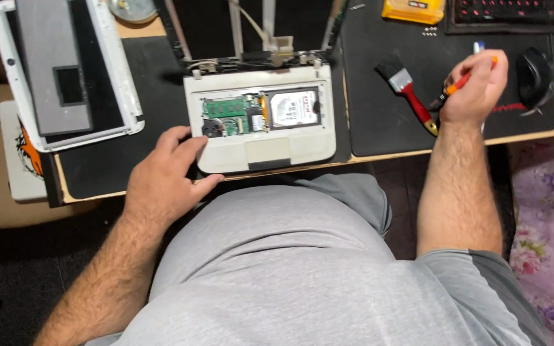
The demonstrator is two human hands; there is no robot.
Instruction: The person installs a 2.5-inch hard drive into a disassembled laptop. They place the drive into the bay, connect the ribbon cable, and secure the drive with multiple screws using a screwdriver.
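the laptop base (259, 148) is seen as matt off-white plastic. the mat (379, 115) is seen as matt black, and the hard drive (294, 107) as shiny metal.

Left hand (167, 168) rests on opened white laptop base (259, 118) | right hand (476, 86) grips orange screwdriver (456, 86) | red-handled brush (408, 91) just beside, on tabletop (379, 154)

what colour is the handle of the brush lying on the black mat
Red, with a brass-coloured tip; the paintbrush shows clearly in the head view.
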